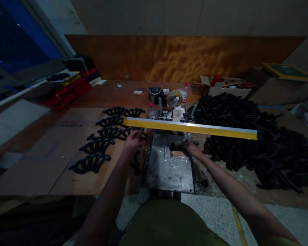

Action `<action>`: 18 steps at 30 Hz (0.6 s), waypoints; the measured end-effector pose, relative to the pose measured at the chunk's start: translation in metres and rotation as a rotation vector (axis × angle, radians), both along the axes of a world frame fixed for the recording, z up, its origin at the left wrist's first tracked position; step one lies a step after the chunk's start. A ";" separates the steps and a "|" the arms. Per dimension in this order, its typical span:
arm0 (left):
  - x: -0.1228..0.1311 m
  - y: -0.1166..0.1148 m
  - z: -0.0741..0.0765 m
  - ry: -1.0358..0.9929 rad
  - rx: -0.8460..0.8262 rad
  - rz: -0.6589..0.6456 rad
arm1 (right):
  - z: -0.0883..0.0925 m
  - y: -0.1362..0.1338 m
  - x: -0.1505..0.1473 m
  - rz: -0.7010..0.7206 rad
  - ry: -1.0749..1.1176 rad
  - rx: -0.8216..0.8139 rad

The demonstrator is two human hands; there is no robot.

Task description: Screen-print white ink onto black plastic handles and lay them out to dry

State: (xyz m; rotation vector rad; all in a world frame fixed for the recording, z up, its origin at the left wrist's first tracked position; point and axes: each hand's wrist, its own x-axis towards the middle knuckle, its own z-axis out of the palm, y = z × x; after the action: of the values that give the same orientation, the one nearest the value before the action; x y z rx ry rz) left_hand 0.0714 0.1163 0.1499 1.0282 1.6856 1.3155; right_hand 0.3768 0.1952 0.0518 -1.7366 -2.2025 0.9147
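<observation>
My left hand is closed, its fingers bunched beside the rows of glossy black curved parts on the cardboard. What it grips is too dark to make out. My right hand reaches over the metal plate, its fingers closed on the end of a small black part. That part lies by a tan block and clear plastic on the plate. Another black curved part rests between my left wrist and the plate's left edge.
A long yellow-and-white bar crosses above the plate's far edge. Behind it stand a tape roll, a dark tub and bottles. A big heap of black parts covers the right side. Red bundles lie far left.
</observation>
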 end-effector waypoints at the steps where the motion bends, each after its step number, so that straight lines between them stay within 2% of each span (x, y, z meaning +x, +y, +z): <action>1: 0.009 0.005 0.011 -0.029 0.057 0.004 | 0.001 -0.003 -0.004 -0.015 -0.097 0.005; 4: 0.027 0.013 0.038 -0.104 0.182 0.019 | 0.007 -0.013 -0.006 0.003 -0.288 0.124; 6: 0.034 0.016 0.046 -0.135 0.213 0.036 | 0.010 -0.021 -0.008 0.139 -0.241 0.315; 8: 0.037 0.016 0.047 -0.125 0.219 0.056 | 0.007 -0.028 -0.013 0.330 -0.123 0.473; 10: 0.038 0.015 0.044 -0.108 0.222 0.057 | 0.001 -0.032 -0.022 0.448 -0.056 0.519; 14: 0.037 0.013 0.040 -0.102 0.198 0.046 | -0.013 -0.033 -0.043 0.473 -0.150 0.463; 18: 0.034 0.010 0.037 -0.062 0.198 0.026 | -0.014 -0.034 -0.054 0.449 -0.206 0.468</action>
State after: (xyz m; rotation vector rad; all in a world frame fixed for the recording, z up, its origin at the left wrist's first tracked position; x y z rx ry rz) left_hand 0.1054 0.1267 0.1873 1.0697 1.5506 1.5394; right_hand 0.3232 0.1613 0.0375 -1.1888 -2.7196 0.2466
